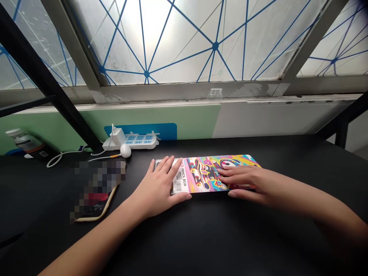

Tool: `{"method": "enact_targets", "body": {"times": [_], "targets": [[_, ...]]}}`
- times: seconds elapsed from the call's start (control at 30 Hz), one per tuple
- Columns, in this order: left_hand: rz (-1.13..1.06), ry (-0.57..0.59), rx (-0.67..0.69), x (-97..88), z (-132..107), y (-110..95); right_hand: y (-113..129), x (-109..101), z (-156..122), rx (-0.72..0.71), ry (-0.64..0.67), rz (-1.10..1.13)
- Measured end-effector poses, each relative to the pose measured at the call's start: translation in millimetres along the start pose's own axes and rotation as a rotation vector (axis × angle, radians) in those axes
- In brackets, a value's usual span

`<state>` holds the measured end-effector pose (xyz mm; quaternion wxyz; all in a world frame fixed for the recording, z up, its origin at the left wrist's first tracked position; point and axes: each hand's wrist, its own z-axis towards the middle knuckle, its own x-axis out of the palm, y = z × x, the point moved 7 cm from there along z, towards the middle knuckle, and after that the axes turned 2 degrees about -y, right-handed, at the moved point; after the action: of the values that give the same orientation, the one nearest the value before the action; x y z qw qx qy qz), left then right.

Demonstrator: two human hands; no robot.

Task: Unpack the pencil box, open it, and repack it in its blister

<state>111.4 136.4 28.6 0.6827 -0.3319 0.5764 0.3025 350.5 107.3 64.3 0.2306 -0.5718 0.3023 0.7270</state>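
A colourful pencil box (205, 173) lies flat on the black table (201, 237), its long side running left to right. Bright cartoon prints cover its top, and a white label near the left end reads "PENCIL BOX" above a barcode. My left hand (161, 184) rests over the box's left end with its fingers spread and its thumb along the near edge. On the right part of the box lies my right hand (247, 182), fingers stretched out flat to the left and thumb at the near edge. Both hands partly cover the print.
Left of the box is a phone (97, 209) in a pale case, partly blurred out. Behind it stands a white power strip (140, 141) with a plugged-in charger (117, 136) and a white cable (69, 152). A bottle (30, 143) is at the far left, near a black metal post (66, 103).
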Motion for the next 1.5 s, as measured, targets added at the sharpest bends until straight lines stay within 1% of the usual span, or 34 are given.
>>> {"method": "enact_targets", "body": {"times": [0.07, 0.13, 0.2, 0.33, 0.4, 0.47, 0.53, 0.7, 0.77, 0.83, 0.9, 0.93, 1.03, 1.1, 1.2, 1.33, 1.4, 1.5], "targets": [[0.019, -0.002, 0.011, 0.7, 0.1, -0.7, -1.1, -2.0, 4.0, 0.027, -0.055, -0.011], [0.033, -0.013, 0.029, 0.9, 0.2, -2.1, 3.7, 1.7, 11.7, 0.057, -0.111, -0.051], [0.037, -0.021, 0.044, 1.1, 0.0, -3.2, 15.7, 14.7, 21.7, 0.043, -0.124, -0.088], [0.032, -0.035, 0.054, 0.7, -0.9, -3.5, 44.7, 50.0, 40.8, -0.067, -0.081, -0.138], [0.032, -0.049, 0.053, -0.3, -1.6, -3.0, 51.1, 56.8, 46.9, -0.080, -0.089, -0.156], [0.035, -0.061, 0.052, -1.1, -2.2, -2.6, 51.9, 54.5, 49.8, -0.082, -0.090, -0.144], [0.038, -0.062, 0.051, -1.2, -2.4, -2.5, 47.5, 45.2, 49.1, -0.077, -0.078, -0.126], [0.047, -0.040, 0.030, 0.0, -1.3, -1.7, 17.3, 12.3, 32.9, -0.041, -0.029, -0.095], [0.054, -0.036, 0.032, -0.2, -1.3, -1.8, 5.1, 6.3, 24.9, -0.040, 0.003, -0.087], [0.068, -0.049, 0.046, -2.5, -2.0, -3.0, -2.6, 4.3, 20.0, -0.018, -0.023, -0.098], [0.094, -0.095, 0.075, -8.0, -3.2, -7.1, -2.7, 7.5, 19.7, 0.019, -0.094, -0.116], [0.108, -0.127, 0.099, -11.4, -3.9, -10.9, 0.8, 12.6, 21.4, 0.024, -0.117, -0.122], [0.116, -0.188, 0.181, -17.0, -4.8, -25.8, 20.5, 36.9, 32.5, -0.030, -0.127, -0.140], [0.098, -0.179, 0.203, -13.7, -3.1, -33.0, 31.9, 50.6, 41.9, -0.060, -0.147, -0.173], [0.097, -0.138, 0.165, -2.2, 1.7, -31.8, 40.1, 61.8, 52.9, -0.085, -0.181, -0.215], [0.138, -0.074, 0.089, 8.5, 5.1, -16.9, 37.9, 61.6, 56.2, -0.101, -0.178, -0.237], [0.158, -0.050, 0.087, 8.5, 5.3, -11.0, 33.0, 56.8, 53.1, -0.105, -0.160, -0.234], [0.193, -0.033, 0.071, 3.7, 5.0, -2.2, 21.5, 47.1, 45.7, -0.097, -0.149, -0.226]]}}
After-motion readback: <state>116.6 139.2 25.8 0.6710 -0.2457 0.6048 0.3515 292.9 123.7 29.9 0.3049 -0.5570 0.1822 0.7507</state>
